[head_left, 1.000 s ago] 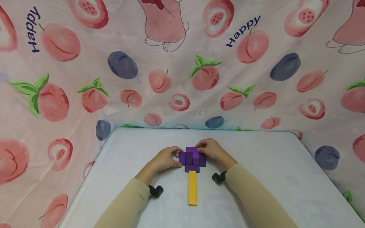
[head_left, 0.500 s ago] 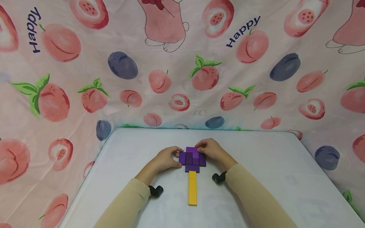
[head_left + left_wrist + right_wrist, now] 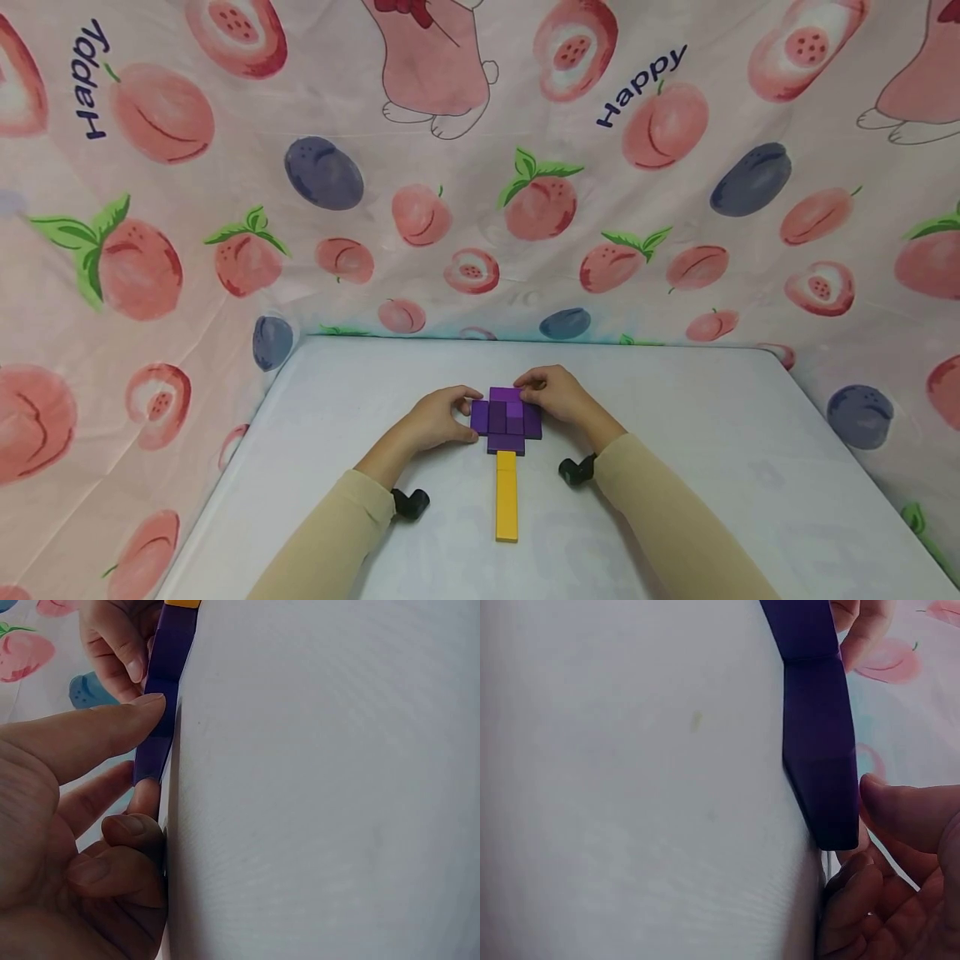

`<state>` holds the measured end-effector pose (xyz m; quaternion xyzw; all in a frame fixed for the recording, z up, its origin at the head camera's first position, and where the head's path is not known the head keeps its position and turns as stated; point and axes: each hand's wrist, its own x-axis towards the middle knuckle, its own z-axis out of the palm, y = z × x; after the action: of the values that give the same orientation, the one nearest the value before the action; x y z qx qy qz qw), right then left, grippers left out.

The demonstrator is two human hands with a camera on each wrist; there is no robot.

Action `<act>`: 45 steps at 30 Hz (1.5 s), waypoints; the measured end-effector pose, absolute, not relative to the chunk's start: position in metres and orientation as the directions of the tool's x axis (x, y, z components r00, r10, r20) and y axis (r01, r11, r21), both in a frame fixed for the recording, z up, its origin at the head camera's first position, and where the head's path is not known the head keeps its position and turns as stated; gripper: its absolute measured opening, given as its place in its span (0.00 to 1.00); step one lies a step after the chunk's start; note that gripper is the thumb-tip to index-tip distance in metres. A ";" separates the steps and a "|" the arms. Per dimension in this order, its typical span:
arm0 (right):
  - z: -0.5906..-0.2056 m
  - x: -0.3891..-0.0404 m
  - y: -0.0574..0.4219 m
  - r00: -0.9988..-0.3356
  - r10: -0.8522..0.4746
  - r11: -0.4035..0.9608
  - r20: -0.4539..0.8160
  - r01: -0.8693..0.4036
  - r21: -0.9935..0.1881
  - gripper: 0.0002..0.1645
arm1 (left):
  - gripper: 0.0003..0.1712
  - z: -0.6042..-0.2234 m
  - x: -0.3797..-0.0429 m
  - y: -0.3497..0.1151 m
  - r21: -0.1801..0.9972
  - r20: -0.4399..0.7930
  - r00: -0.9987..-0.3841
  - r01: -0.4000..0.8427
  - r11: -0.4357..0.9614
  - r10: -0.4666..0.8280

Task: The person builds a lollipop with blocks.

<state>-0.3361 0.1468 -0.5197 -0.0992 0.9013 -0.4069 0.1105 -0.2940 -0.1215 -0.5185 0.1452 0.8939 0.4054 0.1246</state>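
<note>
Several flat purple blocks (image 3: 506, 442) lie edge to edge in a cluster on the white table. A yellow strip (image 3: 507, 500), with a seam near its far end, runs from the cluster toward the near side. My left hand (image 3: 437, 421) holds the leftmost purple block (image 3: 479, 418) between thumb and fingers; in the left wrist view its thumb (image 3: 112, 735) lies against the purple edge. At the right side, my right hand (image 3: 558, 397) pinches the far end of the right purple block (image 3: 533, 423), partly hiding it. The right wrist view shows its thumb (image 3: 907, 814) at that block's end.
The white table (image 3: 675, 400) extends around the blocks, with its far edge against a fruit-printed cloth (image 3: 480, 208). Black wrist-worn devices (image 3: 411, 503) sit by both sleeves, low over the table.
</note>
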 end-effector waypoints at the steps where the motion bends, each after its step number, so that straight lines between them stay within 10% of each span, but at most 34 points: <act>1: -0.520 -0.336 0.147 -0.957 -0.267 0.647 -0.118 -0.087 -0.757 0.12 | 0.39 -0.519 -0.294 -0.121 0.762 -0.105 -0.926 0.159 0.628 0.362; 45: -0.510 -0.311 0.167 -0.983 -0.184 0.659 -0.015 -0.112 -0.744 0.32 | 0.40 -0.509 -0.288 -0.148 0.807 -0.091 -0.968 0.067 0.586 0.235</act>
<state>-0.3109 0.1670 -0.5104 -0.0813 0.9098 -0.4047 0.0443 -0.2881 -0.1478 -0.5093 0.0851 0.8856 0.4468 0.0942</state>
